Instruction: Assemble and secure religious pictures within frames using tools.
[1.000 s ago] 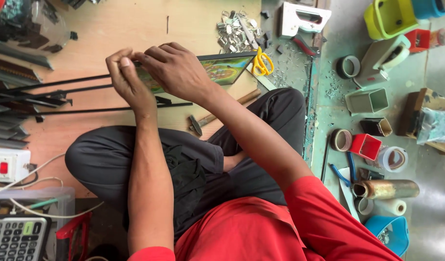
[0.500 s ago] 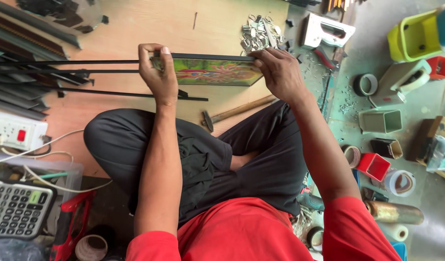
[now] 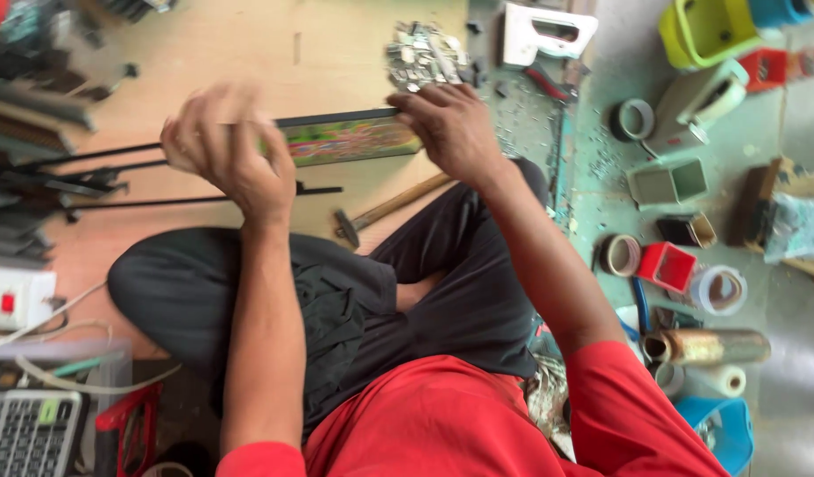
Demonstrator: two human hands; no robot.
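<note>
Holding black-framed colourful picture [image 3: 349, 139], both hands

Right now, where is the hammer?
In the head view, the hammer lies on the wooden board just beyond the person's knee, below the framed picture and under the right hand.

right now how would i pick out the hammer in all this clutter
Start at the wooden board in front of the seated person. The hammer lies at its near edge, below the framed picture held by both hands, against the person's dark trousers. It is the only tool there with a pale wooden handle and a dark metal head.
</note>
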